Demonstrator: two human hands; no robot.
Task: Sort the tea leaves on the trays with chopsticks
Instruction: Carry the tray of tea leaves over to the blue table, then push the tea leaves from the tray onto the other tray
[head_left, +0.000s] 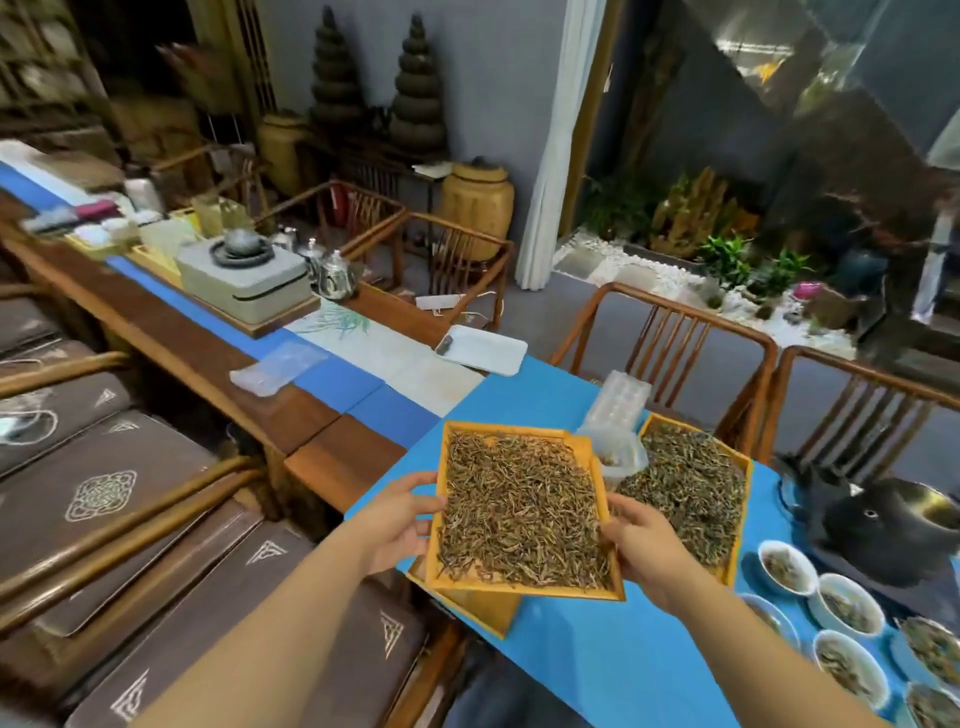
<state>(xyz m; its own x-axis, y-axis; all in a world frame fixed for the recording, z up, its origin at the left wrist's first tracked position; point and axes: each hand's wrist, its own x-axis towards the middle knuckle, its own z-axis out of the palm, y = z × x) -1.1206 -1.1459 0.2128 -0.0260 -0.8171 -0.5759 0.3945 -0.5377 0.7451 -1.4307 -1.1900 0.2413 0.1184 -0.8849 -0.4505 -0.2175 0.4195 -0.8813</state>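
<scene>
You've got the near tray (571, 441) up off the table, one hand on each long side: your left hand (395, 525) curls round the left edge, your right hand (641, 543) grips the right edge with the thumb over the rim. Its load of tea leaves (519, 509), pale and golden, lies spread across the whole floor of it.

No chopsticks in either hand, and I can't spot any on the table, so this looks like positioning the tray before the picking starts. Keep it level as you go; it tips slightly toward you now, and those loose leaves will slide to the near lip. Another bamboo tray (467, 603) pokes out just beneath, so set down squarely or clear of it, not half across its corner.

Just beyond your right hand sits the second tray (737, 561) with darker leaves (685, 499), touching the clear plastic container (618, 410). Don't knock either as you lower.

To your right, the white bowls (847, 603) hold brewed leaf on the blue runner (545, 395). Further off, a white dish (483, 351), then the grey tea stand (244, 280).
</scene>
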